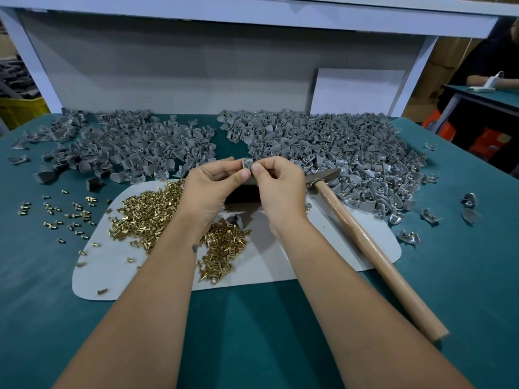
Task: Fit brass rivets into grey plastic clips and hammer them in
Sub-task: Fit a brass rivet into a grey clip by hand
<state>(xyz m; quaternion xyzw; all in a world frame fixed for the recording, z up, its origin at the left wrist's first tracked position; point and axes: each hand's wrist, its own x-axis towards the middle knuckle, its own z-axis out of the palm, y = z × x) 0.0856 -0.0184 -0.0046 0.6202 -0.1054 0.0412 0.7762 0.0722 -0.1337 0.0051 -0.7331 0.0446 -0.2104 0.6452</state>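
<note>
My left hand (207, 189) and my right hand (276, 186) meet above the white mat (280, 265), and both pinch one small grey plastic clip (247, 164) between their fingertips. Any rivet in my fingers is hidden. Loose brass rivets (146, 211) lie heaped on the mat under my left wrist. A hammer with a wooden handle (370, 245) lies on the mat to the right of my right hand, its metal head (323, 176) near my knuckles. A dark block (241, 196) sits beneath my hands.
A heap of plain grey clips (126, 147) lies at the back left, and a bigger heap of clips with rivets (351, 153) at the back right. Stray rivets (64, 214) dot the green table (252, 332) on the left. A white board (356, 91) leans on the back wall.
</note>
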